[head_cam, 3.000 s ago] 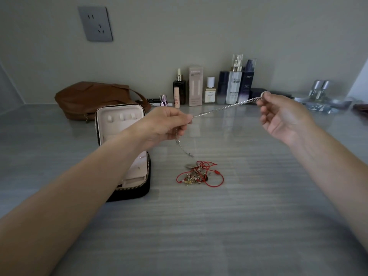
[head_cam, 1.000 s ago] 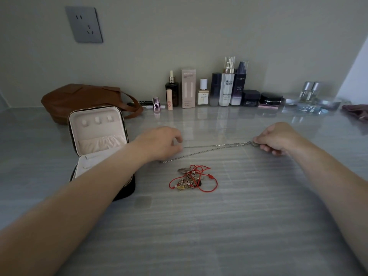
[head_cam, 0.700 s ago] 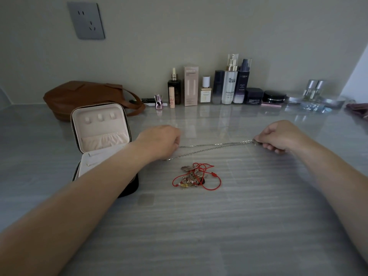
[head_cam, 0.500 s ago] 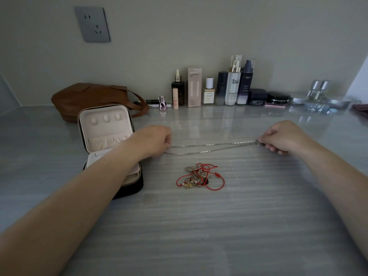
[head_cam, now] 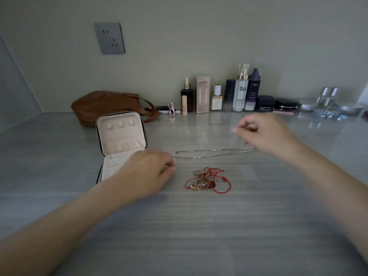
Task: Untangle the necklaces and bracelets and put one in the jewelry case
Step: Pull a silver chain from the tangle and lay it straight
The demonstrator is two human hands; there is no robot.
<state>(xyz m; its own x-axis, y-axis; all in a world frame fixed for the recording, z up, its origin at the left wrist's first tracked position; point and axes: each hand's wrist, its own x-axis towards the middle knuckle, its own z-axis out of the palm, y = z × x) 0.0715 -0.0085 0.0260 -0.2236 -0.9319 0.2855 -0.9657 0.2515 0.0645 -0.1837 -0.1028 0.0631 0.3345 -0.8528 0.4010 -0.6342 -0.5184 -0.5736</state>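
Note:
A silver chain necklace lies stretched out in two strands on the grey table. My left hand hovers palm down just off the chain's left end, fingers loose, holding nothing. My right hand is raised over the chain's right end with its fingertips pinched together and nothing visible in them; it hides that end. A tangle of red cord and small charm bracelets sits in front of the chain. The open jewelry case stands at the left, lid upright, its tray partly behind my left hand.
A brown leather bag lies behind the case. A row of cosmetic bottles and jars lines the back wall, with glass bottles at the far right. A wall socket is above.
Both hands lowered the stretched chain onto the table and let it go. My left hand drew back toward me; my right hand lifted up and away from the chain's end.

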